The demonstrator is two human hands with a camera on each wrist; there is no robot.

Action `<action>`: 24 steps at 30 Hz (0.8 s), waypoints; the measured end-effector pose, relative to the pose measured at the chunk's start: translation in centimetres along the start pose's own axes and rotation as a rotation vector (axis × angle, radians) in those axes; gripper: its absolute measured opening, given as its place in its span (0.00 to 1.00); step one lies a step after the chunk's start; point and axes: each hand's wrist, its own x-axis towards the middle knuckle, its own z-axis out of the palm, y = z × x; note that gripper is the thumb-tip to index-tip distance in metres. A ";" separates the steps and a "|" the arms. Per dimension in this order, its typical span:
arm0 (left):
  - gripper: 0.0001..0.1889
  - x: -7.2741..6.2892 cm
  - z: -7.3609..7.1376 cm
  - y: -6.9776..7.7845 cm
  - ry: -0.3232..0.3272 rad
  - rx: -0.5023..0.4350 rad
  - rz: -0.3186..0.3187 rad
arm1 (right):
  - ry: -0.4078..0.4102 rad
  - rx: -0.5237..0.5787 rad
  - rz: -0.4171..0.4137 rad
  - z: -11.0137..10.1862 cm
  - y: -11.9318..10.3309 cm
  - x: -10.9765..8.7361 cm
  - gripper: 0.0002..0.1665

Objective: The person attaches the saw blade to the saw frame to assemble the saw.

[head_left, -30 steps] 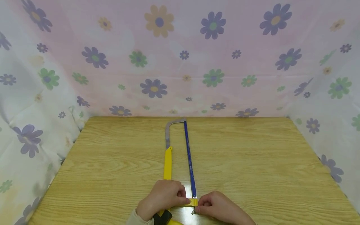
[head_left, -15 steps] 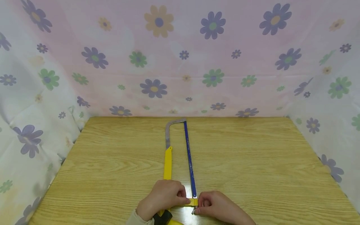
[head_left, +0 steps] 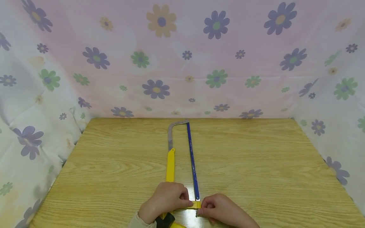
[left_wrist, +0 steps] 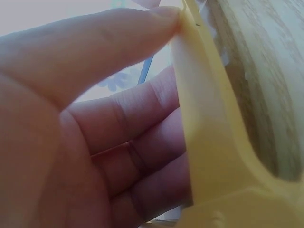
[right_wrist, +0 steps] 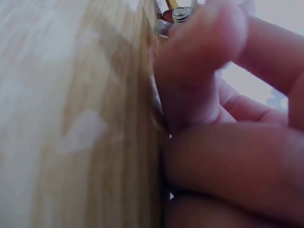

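A hacksaw with a yellow frame (head_left: 170, 166) lies on the table, its blue blade (head_left: 192, 161) stretched along the right side. My left hand (head_left: 168, 199) bends over the near end of the frame and pinches the short yellow arm (left_wrist: 209, 118), thumb on one face and fingers on the other. At that arm's outer end, the thumb and fingers of my right hand (head_left: 222, 209) pinch a small metal wing nut (head_left: 196, 214). In the right wrist view the threaded screw (right_wrist: 180, 14) shows beyond my fingertips, which hide most of the nut.
The wood-grain table (head_left: 256, 158) spreads out on both sides of the saw. Flowered cloth (head_left: 176, 66) encloses it at the back and sides. The saw's grey metal front bow (head_left: 170, 136) reaches nearly to the table's back edge. A black part (head_left: 165, 220) sits under my left wrist.
My right fingers have turned a little at the wing nut, and a lower finger now shows beneath the hand. The left hand and the hacksaw stay where they were.
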 end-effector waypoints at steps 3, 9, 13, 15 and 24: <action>0.12 0.0 -0.1 0.0 0.002 -0.007 0.001 | -0.005 0.006 0.003 0.0 0.0 0.0 0.16; 0.12 -0.1 -0.1 0.1 -0.003 -0.012 -0.003 | 0.031 -0.063 0.024 0.2 -0.1 0.1 0.18; 0.12 0.0 -0.1 0.1 -0.007 -0.015 -0.007 | 0.037 -0.082 0.018 0.2 -0.1 0.1 0.18; 0.12 0.0 -0.1 0.1 -0.008 -0.017 -0.009 | 0.037 -0.088 0.009 0.1 -0.1 0.1 0.17; 0.12 0.1 0.1 -0.1 -0.003 -0.012 -0.019 | 0.019 -0.070 -0.003 -0.1 -0.3 0.0 0.15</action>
